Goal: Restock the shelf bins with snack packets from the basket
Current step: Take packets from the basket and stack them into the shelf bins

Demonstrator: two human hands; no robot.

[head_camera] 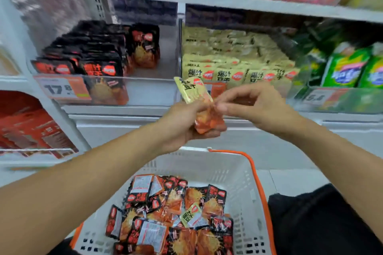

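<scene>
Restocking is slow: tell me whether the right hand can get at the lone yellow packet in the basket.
Probably yes: the yellow packet lies on top of the pile, uncovered, but the right hand first has to let go of the held packet.

A white shelf [124, 109] is seen beyond the hands [182, 126]. A clear bin of black-and-orange packets [93, 56] is set on it up and left of the hands, a bin of yellow packets [234, 62] directly behind them, and green packets [348, 66] to the right. Below the hands, a white basket [238, 182] of mixed packets is placed.
</scene>
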